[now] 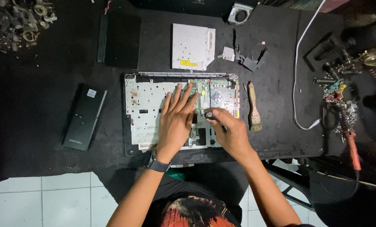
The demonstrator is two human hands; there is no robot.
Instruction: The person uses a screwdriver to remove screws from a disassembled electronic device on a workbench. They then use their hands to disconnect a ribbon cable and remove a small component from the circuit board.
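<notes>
- The opened laptop (154, 113) lies in the middle of the desk (36, 105), close to its near edge; its metal plate is bare on the left, and a green board (215, 94) shows on the right;
- The left hand (175, 122) lies flat on the laptop, its fingers (184, 94) spread apart and straight, holding nothing; the fingertips reach the edge of the board; a dark watch (158, 164) is on the wrist;
- The right hand (232, 134) is over the right part of the laptop; its fingers (215, 114) are pinched together on a small dark tool (209, 113), which touches the board;
- A brush (253, 107) lies just beside the right edge of the laptop;
- A white drive (193, 46) lies behind the laptop, toward the far edge; a black battery (84, 117) lies to the left, well apart;
- A white cable (297, 75) runs down the right side of the desk; a soldering iron (351, 143) with a red handle lies near the right edge.
</notes>
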